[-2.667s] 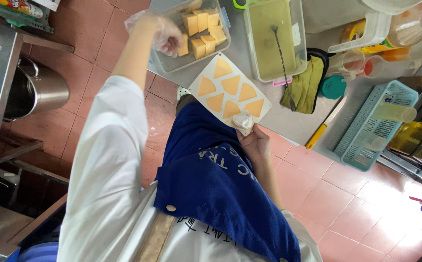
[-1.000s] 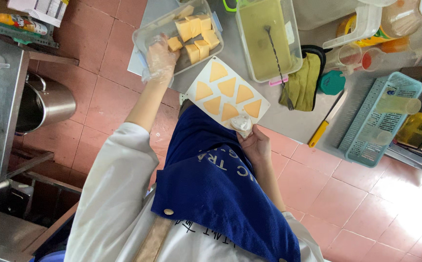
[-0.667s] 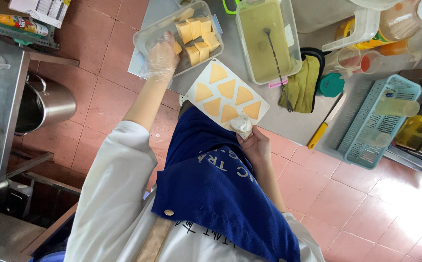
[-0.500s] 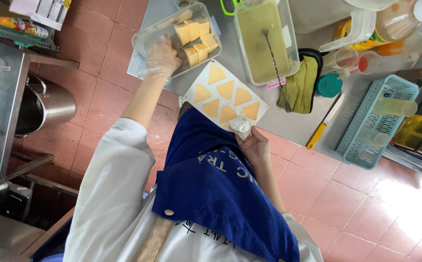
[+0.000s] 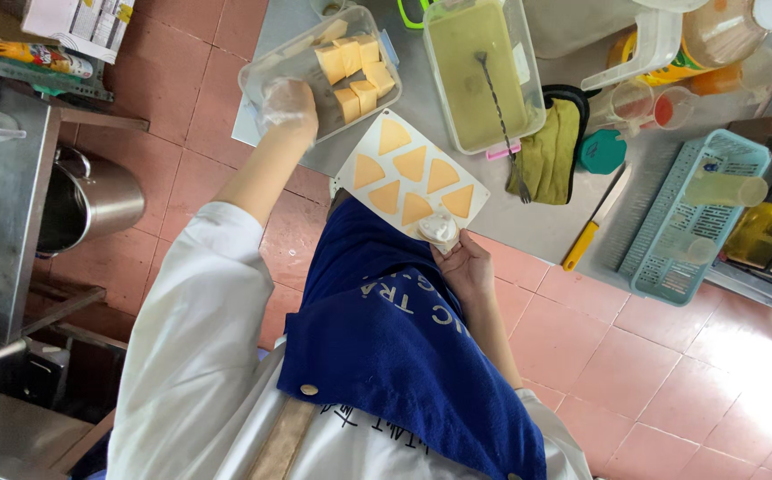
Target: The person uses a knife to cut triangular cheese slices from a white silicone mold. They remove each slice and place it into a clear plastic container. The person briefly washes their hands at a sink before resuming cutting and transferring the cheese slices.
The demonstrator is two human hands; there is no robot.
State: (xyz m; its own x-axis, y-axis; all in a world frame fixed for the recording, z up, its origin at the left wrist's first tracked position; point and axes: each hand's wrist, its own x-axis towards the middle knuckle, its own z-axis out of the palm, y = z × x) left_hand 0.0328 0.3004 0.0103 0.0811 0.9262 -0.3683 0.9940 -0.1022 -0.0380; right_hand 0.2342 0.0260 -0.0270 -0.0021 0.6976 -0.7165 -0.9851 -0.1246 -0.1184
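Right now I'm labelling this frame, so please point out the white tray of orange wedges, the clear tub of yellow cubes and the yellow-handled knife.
White tray of orange wedges (image 5: 361, 151): head view, bare left corner.
Clear tub of yellow cubes (image 5: 266, 76): head view, left wall.
Yellow-handled knife (image 5: 580, 245): head view, handle.

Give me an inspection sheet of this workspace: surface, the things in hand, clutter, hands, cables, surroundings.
Surface: grey metal counter, crowded along its far side.
Things in hand: clear tub of yellow blocks; white mould with six orange wedges, lying at the counter's near edge.
Clutter: tub of green batter with a long spoon in it, green cloth, yellow-handled knife, teal basket, cups and jugs.
Hands: left hand, in a clear glove, reaches into the tub of blocks; right hand holds the mould's near corner.
Cables: nothing seen.
Surroundings: red tiled floor, steel pot on a rack.
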